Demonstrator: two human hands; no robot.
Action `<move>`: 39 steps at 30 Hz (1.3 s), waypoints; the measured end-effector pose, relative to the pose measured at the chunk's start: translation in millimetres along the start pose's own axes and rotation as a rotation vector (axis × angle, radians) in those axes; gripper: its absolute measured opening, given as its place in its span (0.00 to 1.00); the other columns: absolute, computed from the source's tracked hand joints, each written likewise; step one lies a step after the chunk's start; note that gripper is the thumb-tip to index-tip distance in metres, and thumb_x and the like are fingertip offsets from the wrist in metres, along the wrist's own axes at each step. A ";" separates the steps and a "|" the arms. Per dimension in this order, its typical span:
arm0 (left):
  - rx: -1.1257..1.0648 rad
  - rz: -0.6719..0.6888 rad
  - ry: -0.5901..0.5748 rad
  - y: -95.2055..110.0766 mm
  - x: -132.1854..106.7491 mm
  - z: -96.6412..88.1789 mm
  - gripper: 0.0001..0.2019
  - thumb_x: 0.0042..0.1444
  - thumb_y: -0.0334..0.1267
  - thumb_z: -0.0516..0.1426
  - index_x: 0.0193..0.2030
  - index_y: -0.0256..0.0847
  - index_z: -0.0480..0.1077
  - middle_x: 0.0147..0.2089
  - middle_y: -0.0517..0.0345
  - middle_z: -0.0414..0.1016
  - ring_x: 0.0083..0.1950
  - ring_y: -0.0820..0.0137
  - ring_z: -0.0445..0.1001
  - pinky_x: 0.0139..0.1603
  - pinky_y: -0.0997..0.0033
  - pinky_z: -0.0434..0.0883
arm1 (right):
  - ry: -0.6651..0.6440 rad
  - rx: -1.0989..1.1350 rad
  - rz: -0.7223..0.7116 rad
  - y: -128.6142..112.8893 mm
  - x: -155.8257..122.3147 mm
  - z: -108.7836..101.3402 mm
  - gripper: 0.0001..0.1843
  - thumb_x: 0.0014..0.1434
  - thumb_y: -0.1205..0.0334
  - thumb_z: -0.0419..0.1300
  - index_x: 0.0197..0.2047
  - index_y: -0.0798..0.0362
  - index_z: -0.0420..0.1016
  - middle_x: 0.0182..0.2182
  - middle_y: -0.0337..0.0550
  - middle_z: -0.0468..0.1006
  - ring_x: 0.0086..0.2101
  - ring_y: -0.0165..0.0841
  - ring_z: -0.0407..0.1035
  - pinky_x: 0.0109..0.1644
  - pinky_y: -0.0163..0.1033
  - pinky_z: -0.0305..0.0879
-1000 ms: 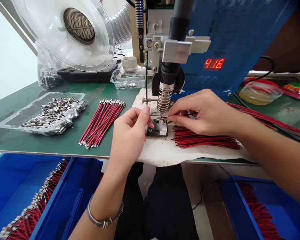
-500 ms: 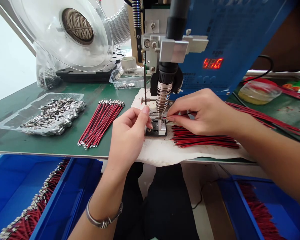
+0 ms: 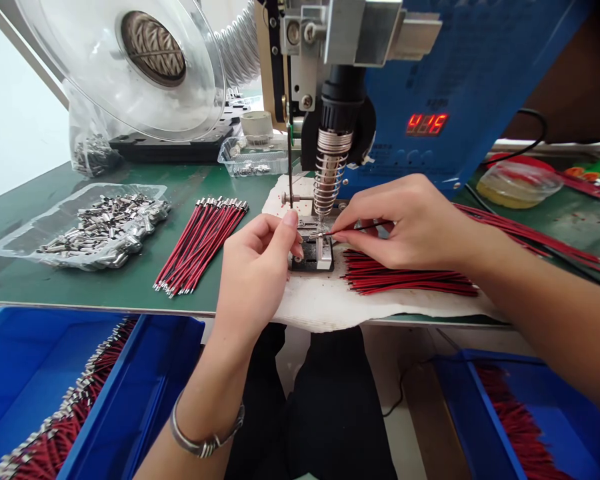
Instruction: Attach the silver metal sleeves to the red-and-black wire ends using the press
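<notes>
My right hand (image 3: 400, 223) pinches a thin black wire (image 3: 367, 228) between thumb and forefinger, with its end at the small metal fixture (image 3: 324, 253). At the fixture's left side is my left hand (image 3: 260, 267), thumb pressed to curled fingers; whatever it grips there is hidden. Above the fixture stands the soldering iron (image 3: 331, 170), wrapped in a coil spring, its tip close over the wire end. A bundle of red and black wires (image 3: 405, 275) lies under my right hand on a white cloth (image 3: 325, 310).
Left on the green table (image 3: 130, 293) lie wires with metal ends (image 3: 203, 243) and a clear tray (image 3: 10, 247) of metal parts. A blue machine (image 3: 405, 80) with a red display stands behind. Blue bins (image 3: 173, 360) of wires sit below. A round clear hood (image 3: 95, 67) is at upper left.
The soldering iron's bracket has risen, and the spring around the iron looks more stretched. The red display reading has changed. Both hands stay nearly in place; more black wire shows at the right hand.
</notes>
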State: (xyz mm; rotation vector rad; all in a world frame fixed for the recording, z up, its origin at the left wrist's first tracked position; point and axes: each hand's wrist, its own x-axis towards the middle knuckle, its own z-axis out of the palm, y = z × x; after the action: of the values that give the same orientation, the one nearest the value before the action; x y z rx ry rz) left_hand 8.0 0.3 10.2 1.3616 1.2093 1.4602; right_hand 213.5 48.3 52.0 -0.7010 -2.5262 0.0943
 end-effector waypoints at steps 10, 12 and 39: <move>0.000 0.022 -0.002 -1.4 0.1 0.2 0.19 0.63 0.48 0.61 0.26 0.39 0.71 0.27 0.59 0.69 0.25 0.75 0.61 0.25 0.72 0.61 | 0.018 -0.006 -0.020 0.4 -0.7 0.4 0.06 0.64 0.64 0.61 0.36 0.49 0.80 0.31 0.40 0.83 0.28 0.31 0.71 0.32 0.38 0.63; 0.012 0.031 0.010 -1.6 -0.1 0.6 0.19 0.64 0.47 0.61 0.25 0.38 0.71 0.26 0.59 0.69 0.24 0.75 0.61 0.25 0.73 0.61 | 0.041 -0.010 -0.046 1.1 -0.9 0.7 0.06 0.64 0.64 0.61 0.36 0.50 0.80 0.30 0.40 0.82 0.27 0.30 0.70 0.32 0.38 0.62; 0.041 0.065 -0.184 17.7 -61.4 22.7 0.16 0.63 0.31 0.59 0.22 0.39 0.67 0.18 0.65 0.63 0.20 0.78 0.58 0.20 0.77 0.57 | 0.169 0.199 -0.233 -38.9 -5.0 6.3 0.08 0.65 0.69 0.59 0.33 0.51 0.71 0.24 0.33 0.71 0.23 0.24 0.59 0.29 0.33 0.61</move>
State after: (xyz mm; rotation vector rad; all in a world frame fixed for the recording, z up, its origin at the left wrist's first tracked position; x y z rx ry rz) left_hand 38.7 -60.1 11.8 1.5398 1.0907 1.3281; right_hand 196.0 12.6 51.9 -0.3198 -2.3753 0.1936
